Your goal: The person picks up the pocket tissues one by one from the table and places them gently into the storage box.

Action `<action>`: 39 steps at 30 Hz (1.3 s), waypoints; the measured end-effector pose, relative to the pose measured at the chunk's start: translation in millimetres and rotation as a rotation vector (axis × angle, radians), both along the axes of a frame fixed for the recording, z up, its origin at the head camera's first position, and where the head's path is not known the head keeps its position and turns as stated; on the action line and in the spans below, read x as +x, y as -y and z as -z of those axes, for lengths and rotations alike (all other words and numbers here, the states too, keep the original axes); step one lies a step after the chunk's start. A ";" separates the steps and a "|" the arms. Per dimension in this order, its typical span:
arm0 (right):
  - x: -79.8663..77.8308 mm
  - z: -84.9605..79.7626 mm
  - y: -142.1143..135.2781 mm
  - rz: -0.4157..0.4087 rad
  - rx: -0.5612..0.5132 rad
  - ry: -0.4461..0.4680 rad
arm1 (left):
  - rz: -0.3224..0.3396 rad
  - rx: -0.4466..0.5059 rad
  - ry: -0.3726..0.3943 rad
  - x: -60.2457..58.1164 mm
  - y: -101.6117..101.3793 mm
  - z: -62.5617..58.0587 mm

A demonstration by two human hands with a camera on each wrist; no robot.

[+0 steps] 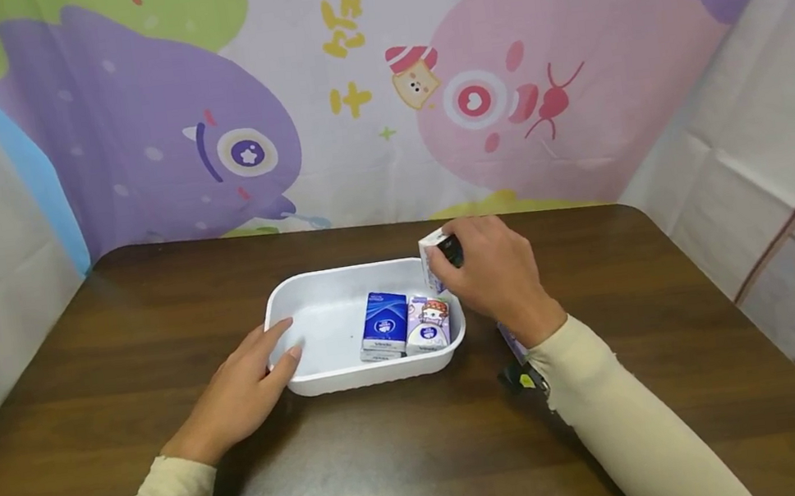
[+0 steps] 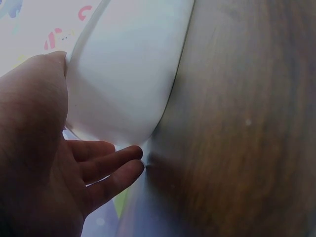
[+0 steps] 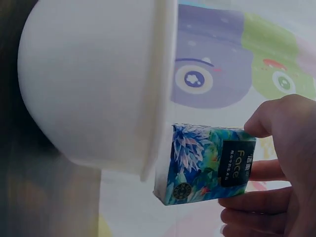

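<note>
A white plastic tray point(image 1: 318, 332) stands on the table. At its left end my left hand point(image 1: 251, 386) rests on the rim, thumb and index finger reaching over the edge. In the left wrist view, the other fingers point(image 2: 118, 180) extend loosely beside the tray's outer wall. My right hand point(image 1: 493, 269) pinches a pack of tissues point(image 3: 207, 165) with a blue-green floral print marked "Face", held upright at the tray's back right corner. Inside the tray, a blue tissue pack point(image 1: 385, 320) lies on top of another pack. Right beside it is a cartoon-printed tissue pack point(image 1: 427, 323).
A purplish pack point(image 1: 512, 343) lies on the brown wooden table point(image 1: 394, 463), partly hidden by my right wrist. A cartoon-printed cloth point(image 1: 357, 162) hangs behind the table's far edge, and pale cloth sides point(image 1: 786, 134) flank it.
</note>
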State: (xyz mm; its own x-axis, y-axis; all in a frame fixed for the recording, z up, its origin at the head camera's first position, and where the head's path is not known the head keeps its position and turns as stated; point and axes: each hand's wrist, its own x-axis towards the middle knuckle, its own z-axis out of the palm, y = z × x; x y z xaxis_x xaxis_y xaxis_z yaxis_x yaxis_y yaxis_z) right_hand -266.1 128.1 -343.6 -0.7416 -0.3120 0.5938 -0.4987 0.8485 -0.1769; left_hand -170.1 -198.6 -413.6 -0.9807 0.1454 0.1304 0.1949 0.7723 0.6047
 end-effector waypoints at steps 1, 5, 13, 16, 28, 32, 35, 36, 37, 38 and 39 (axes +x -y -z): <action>-0.1 1.3 2.4 -0.011 -0.004 -0.006 | -0.002 -0.001 0.004 0.4 0.5 0.3; -0.2 5.7 10.7 -0.064 -0.021 -0.017 | -0.010 -0.003 0.013 2.6 0.9 1.0; -0.9 10.8 20.0 -0.085 0.003 -0.016 | -0.012 0.000 0.017 0.5 -3.8 4.3; -1.6 14.2 22.9 -0.083 0.007 -0.002 | -0.012 0.002 0.013 0.3 -4.2 5.1; -6.9 20.0 32.0 -0.086 0.015 0.081 | -0.013 0.000 0.001 -0.6 -3.2 3.2; -6.6 19.8 33.5 -0.105 0.022 0.113 | -0.015 -0.003 -0.003 -1.2 -1.6 2.9; -6.4 19.6 34.5 -0.121 0.042 0.139 | -0.017 -0.004 0.002 -1.5 -0.5 2.6; -6.2 19.5 35.0 -0.127 0.049 0.149 | -0.016 -0.005 0.003 -1.4 0.1 2.5; -5.9 19.3 35.6 -0.134 0.057 0.157 | -0.016 -0.005 0.005 -1.3 0.5 2.2; -5.8 19.2 36.2 -0.142 0.065 0.165 | -0.016 -0.005 0.007 -1.3 1.0 2.3; -5.6 19.0 36.9 -0.150 0.074 0.170 | -0.019 -0.004 0.012 -1.4 1.4 2.3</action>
